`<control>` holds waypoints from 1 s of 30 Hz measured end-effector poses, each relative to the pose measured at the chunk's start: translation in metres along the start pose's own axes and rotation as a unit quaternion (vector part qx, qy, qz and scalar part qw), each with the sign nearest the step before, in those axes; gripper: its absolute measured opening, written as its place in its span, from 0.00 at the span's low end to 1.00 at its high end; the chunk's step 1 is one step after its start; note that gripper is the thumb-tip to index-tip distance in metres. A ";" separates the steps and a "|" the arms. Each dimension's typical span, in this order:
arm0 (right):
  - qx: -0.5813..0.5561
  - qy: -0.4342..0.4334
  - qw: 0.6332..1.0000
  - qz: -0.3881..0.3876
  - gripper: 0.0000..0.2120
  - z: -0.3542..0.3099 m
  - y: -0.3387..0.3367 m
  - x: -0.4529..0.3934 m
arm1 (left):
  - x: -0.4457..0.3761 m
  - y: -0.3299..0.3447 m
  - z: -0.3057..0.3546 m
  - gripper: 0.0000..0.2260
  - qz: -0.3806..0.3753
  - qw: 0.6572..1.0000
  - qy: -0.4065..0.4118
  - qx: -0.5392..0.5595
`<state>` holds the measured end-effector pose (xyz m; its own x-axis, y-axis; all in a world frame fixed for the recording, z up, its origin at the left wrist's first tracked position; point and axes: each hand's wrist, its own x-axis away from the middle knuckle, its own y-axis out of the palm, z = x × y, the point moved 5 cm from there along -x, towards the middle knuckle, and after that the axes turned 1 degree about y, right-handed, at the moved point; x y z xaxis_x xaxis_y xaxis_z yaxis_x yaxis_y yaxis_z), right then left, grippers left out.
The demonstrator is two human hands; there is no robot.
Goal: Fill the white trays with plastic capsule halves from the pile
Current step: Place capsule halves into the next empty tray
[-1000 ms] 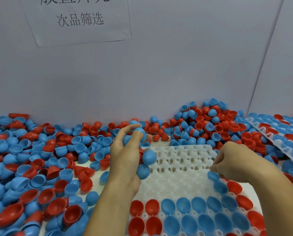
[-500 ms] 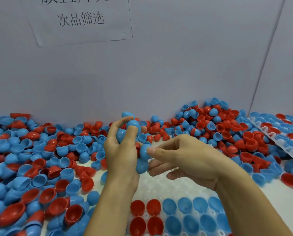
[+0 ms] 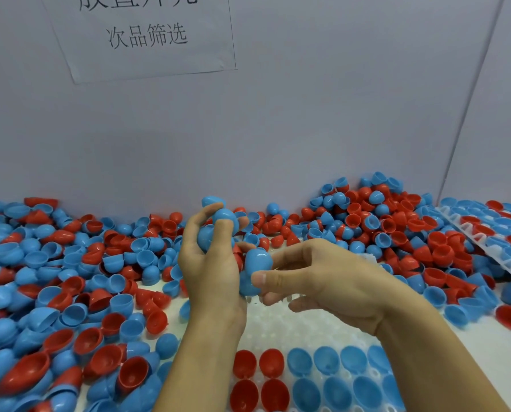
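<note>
Grey partition walls back my view, with a paper sign (image 3: 147, 37) of Chinese characters taped up high. Below it the surface (image 3: 492, 346) is buried in a pile of red and blue capsule halves (image 3: 78, 263) that runs from the far left round behind the white tray (image 3: 301, 325). That tray lies nearest me; its near rows hold two columns of red halves (image 3: 258, 379) and then blue halves (image 3: 340, 379), while the rows beyond are bare sockets. Over the tray's far end my left hand (image 3: 209, 263) is curled round a clutch of blue halves (image 3: 218, 226). Just right of it my right hand (image 3: 316, 281) pinches one blue capsule half (image 3: 257, 266) between thumb and fingers, touching the left hand's load. Right of the tray, a second white tray (image 3: 492, 242), partly filled, rests tilted on the pile.
</note>
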<state>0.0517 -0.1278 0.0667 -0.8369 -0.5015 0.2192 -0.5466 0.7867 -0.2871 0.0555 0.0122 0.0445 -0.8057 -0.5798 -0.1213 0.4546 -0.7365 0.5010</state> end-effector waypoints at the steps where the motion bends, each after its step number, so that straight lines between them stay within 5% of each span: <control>1: 0.015 -0.009 1.000 0.003 0.12 -0.001 0.000 0.000 | 0.000 -0.001 0.000 0.07 0.009 1.000 0.000 -0.003; 11: 0.130 -0.105 0.986 0.001 0.14 -0.012 0.008 0.002 | -0.002 -0.011 -0.005 0.07 0.098 0.992 -0.054 0.056; 18: 0.092 -0.118 0.988 -0.022 0.05 -0.016 0.005 0.009 | -0.001 -0.008 -0.001 0.07 0.036 0.995 -0.052 0.075; 25: 0.175 -0.109 0.979 -0.003 0.05 -0.015 0.012 0.003 | 0.000 0.002 0.003 0.13 -0.029 0.998 0.046 -0.002; 30: 0.226 -0.112 0.966 0.051 0.04 -0.017 0.011 0.001 | -0.002 -0.003 0.000 0.11 -0.020 0.999 0.045 -0.004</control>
<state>0.0455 -0.1141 0.0795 -0.8445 -0.5351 -0.0243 -0.3756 0.6240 -0.6853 0.0555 0.0150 0.0435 -0.7858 -0.5790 -0.2174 0.4267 -0.7619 0.4872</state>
